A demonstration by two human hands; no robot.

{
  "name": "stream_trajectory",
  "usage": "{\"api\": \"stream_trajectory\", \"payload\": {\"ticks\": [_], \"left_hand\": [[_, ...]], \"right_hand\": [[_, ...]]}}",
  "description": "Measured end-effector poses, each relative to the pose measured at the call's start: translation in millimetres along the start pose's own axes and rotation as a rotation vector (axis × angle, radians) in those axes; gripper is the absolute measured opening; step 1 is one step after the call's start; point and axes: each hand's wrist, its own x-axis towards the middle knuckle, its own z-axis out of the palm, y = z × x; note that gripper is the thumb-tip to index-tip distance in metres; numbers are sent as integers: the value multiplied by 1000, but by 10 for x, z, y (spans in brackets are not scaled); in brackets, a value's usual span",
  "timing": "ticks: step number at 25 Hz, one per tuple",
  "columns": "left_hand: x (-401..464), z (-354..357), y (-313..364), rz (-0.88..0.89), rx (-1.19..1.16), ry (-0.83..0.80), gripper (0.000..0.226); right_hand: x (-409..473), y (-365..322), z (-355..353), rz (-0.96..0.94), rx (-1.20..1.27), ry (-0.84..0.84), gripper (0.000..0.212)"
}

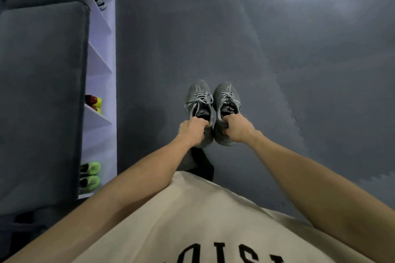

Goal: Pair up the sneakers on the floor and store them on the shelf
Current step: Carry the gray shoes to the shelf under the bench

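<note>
Two grey sneakers with pale laces hang side by side, toes pointing away from me, over the grey foam floor. My left hand [193, 131] grips the heel opening of the left grey sneaker [197, 97]. My right hand [238, 129] is closed on the heel opening of the right grey sneaker [226, 97]. The two shoes touch along their inner sides. A white shelf unit [106, 53] stands at the left, seen from above, with several open tiers.
The shelf holds a black-and-white sneaker [99, 2] on a far tier, a red-and-yellow pair [94, 102] in the middle and a neon green pair [90, 174] nearest me. A grey cushioned seat [40, 96] lies left of the shelf. The floor [299, 49] is interlocking foam mats.
</note>
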Motion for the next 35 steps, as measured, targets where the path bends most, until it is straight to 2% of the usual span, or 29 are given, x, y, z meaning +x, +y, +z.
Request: {"api": "stream_trajectory", "payload": {"ticks": [3, 9, 14, 19, 23, 26, 33, 35], "left_hand": [[601, -327, -27, -16, -30, 15, 11], [1455, -941, -359, -191, -150, 35, 18], [1784, -1129, -740, -484, -328, 114, 22], [1974, -1309, -845, -850, -579, 200, 3], [1918, -1296, -877, -1120, -720, 271, 9], [1771, -1082, -915, -1291, -842, 315, 8], [1502, -675, -1443, -1421, -1029, 395, 8], [1501, -516, -1736, -1453, -1049, 400, 9]], "right_hand": [[636, 64, -427, -32, -53, -27, 11], [1885, -194, -1151, -215, -178, -113, 7], [2778, -750, -1442, -451, -352, -246, 9], [3455, -1363, -1662, -768, -574, -398, 8], [3599, -1822, -1588, -1016, -700, -487, 16], [3518, -2128, -1339, -1114, -806, -584, 19], [3442, -2815, -692, -1217, -946, -657, 8], [3541, -3035, -433, -1223, -953, -672, 12]]}}
